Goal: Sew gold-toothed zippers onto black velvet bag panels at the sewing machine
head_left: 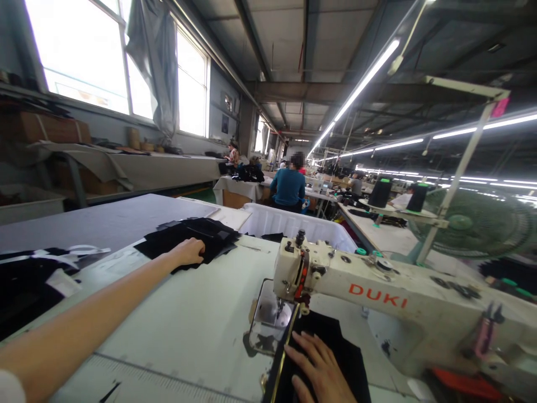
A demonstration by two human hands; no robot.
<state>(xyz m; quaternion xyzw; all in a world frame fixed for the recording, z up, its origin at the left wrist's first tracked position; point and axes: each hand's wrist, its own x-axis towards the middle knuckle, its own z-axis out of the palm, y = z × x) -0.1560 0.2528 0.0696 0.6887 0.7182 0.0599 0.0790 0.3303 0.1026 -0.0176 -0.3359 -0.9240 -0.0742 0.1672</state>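
My left arm reaches far out to the left, and my left hand (pixel 189 251) rests with curled fingers on a stack of black fabric pieces (pixel 193 235) at the far side of the white sewing table (pixel 184 319). My right hand (pixel 318 368) lies flat with fingers spread on a black fabric piece with a light edge strip (pixel 335 352), just in front of the needle of the cream DUKI sewing machine (pixel 377 291). The strip runs under the presser foot (pixel 280 309).
More black and white fabric pieces (pixel 37 274) lie at the left edge. A white plastic bin (pixel 293 224) stands behind the machine. Thread cones (pixel 381 193) and a green fan (pixel 474 224) are at the right. A person in a blue top (pixel 288 187) sits ahead, with other workers farther back.
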